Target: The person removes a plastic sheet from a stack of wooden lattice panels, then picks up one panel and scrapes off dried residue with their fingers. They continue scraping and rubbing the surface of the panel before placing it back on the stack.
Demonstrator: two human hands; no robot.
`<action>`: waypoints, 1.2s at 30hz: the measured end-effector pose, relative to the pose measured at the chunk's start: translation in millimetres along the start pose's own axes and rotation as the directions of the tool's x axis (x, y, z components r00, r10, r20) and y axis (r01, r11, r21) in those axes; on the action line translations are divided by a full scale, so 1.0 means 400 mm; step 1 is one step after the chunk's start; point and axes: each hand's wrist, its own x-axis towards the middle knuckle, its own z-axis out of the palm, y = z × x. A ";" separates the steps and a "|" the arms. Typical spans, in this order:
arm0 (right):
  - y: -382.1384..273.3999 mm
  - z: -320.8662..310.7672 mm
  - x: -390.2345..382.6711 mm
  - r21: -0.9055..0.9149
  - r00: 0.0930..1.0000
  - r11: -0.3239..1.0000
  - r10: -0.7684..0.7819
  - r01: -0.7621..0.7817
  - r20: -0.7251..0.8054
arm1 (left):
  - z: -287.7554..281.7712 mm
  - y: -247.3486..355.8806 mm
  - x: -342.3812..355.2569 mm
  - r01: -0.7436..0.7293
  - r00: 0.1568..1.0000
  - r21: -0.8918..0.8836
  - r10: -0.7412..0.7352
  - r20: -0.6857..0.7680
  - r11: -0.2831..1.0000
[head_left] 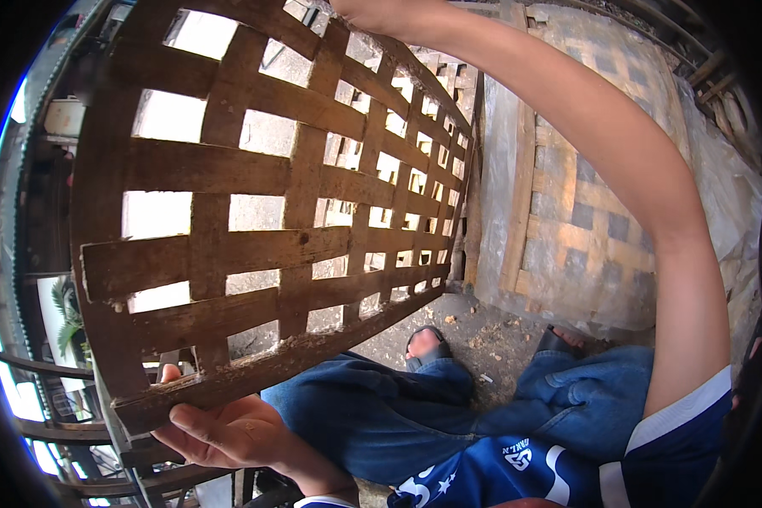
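A large brown lattice panel of crossed wooden slats (241,164) stands tilted in front of me and fills the left and middle of the view. My left hand (233,430) is closed on its near lower corner, thumb over the edge, with other fingers partly hidden behind the wood. At the top border, my right hand (372,14) grips the panel's far edge; its fingers are mostly cut off by the picture rim. The right arm arcs over from the right side. Pale fibres and dust cling along the panel's edges.
On the right lies a similar lattice stack wrapped in cloudy plastic sheeting (601,195). My sandalled feet (426,341) stand on a dusty concrete floor (483,347) with small debris. Dark curved rails (59,432) are at the left. Wooden sticks (720,89) lie at the upper right.
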 end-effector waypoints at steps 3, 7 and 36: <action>0.040 0.033 -0.030 0.079 0.991 0.990 0.113 -0.118 0.074 | -0.042 -0.010 -0.007 -0.053 0.998 0.054 0.050 0.049 0.997; 0.021 -0.030 -0.038 -0.066 0.986 0.986 0.158 -0.155 0.055 | -0.037 -0.016 -0.013 -0.041 0.997 -0.003 0.041 0.063 0.999; 0.175 -0.035 -0.276 -0.677 0.863 0.631 0.023 0.379 0.504 | -0.062 -0.021 -0.012 -0.019 0.996 0.019 0.017 0.090 1.000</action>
